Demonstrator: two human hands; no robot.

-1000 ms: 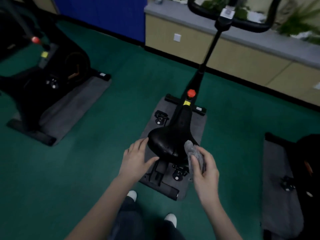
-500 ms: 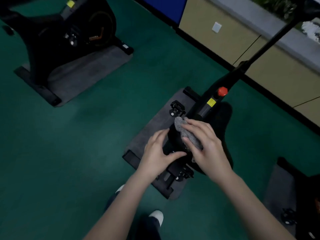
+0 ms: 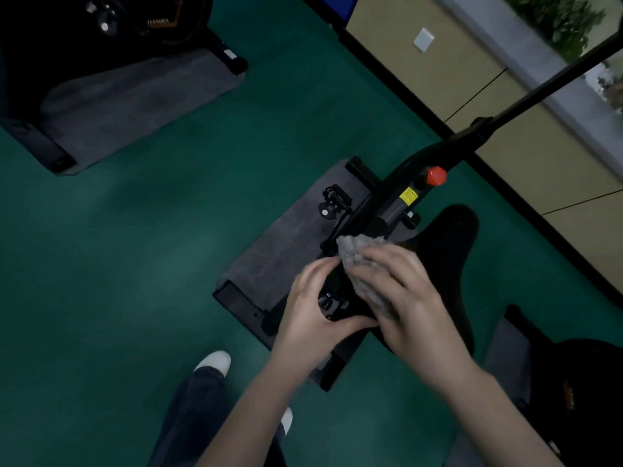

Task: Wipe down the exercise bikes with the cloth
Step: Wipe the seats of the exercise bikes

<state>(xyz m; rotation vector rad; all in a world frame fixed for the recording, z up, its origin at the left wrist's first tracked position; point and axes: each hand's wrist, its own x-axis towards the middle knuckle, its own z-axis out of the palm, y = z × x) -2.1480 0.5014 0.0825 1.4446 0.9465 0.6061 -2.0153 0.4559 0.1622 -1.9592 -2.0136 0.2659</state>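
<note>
A black exercise bike with a red knob and a yellow label stands on a grey mat in the middle of the view. Its black saddle lies below me at centre right. My right hand presses a grey cloth onto the left side of the saddle, fingers spread over it. Beside it, my left hand grips the saddle's left edge, thumb curled underneath. Both hands cover much of the saddle's near part.
A second black bike on a grey mat stands at the upper left. A third bike and its mat show at the lower right. A beige cabinet wall runs along the upper right. Green floor surrounds the mats; my feet are below.
My right hand carried the cloth from the saddle's right edge across to its left side. My left hand closed round the saddle's edge. The view tilted down and swung left.
</note>
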